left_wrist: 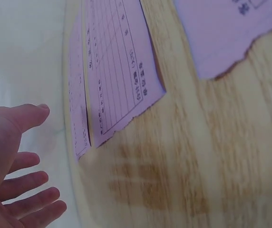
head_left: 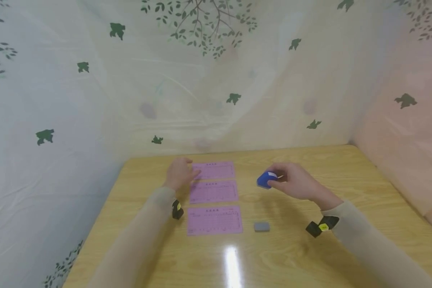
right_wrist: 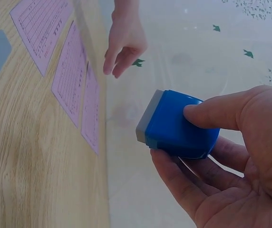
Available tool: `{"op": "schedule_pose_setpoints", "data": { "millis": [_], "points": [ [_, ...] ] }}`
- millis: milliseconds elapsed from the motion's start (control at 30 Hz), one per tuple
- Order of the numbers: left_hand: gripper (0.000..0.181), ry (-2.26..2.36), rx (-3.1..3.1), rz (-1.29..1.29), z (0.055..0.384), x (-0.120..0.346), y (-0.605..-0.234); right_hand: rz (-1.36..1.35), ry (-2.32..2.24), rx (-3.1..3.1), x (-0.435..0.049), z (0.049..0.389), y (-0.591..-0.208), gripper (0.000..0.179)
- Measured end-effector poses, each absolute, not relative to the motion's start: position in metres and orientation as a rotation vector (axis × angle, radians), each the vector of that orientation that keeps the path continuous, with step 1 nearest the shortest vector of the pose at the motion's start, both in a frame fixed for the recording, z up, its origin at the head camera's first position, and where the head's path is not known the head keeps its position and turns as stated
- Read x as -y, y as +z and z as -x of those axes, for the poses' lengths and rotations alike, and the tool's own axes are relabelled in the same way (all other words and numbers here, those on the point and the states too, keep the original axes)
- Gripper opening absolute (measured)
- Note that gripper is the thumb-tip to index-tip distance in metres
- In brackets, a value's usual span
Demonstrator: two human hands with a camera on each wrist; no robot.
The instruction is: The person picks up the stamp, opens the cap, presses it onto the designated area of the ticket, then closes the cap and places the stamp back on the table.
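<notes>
Wood table, pink slips in column. My right hand grips the stamp aloft, right of them; left hand, fingers apart, empty at the far slip. Likely lining up; lowering calls for a level stamp.

My stamp looks like smooth, faintly glossy plastic; the grey block looks smooth and matt. The slips are matt paper with rough, ragged edges. My sleeves are matt cloth; the worktop shows wood grain under a glossy finish.
</notes>
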State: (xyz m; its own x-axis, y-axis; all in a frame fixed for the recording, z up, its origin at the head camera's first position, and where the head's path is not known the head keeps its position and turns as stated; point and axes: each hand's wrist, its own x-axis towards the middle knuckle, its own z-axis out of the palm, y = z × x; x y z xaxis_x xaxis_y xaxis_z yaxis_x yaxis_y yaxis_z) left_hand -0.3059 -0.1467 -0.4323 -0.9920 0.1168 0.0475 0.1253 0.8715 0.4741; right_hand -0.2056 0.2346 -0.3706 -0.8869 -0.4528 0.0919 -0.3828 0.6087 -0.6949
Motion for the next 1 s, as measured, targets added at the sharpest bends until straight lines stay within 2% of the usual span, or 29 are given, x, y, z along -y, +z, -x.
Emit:
{"op": "schedule_pose_setpoints", "data": {
  "millis": [367, 1000],
  "points": [
    [0.057, -0.907, 3.030, 0.288, 0.311, 0.146, -0.441, 0.718, -1.160, -2.715, -0.229, 0.205, -0.377, 0.024],
    [0.054, -0.796, 3.085, 0.205, 0.325, 0.135, -0.457, 0.672, -1.129, -2.734, -0.232, 0.206, -0.376, 0.024]
  ]
}}
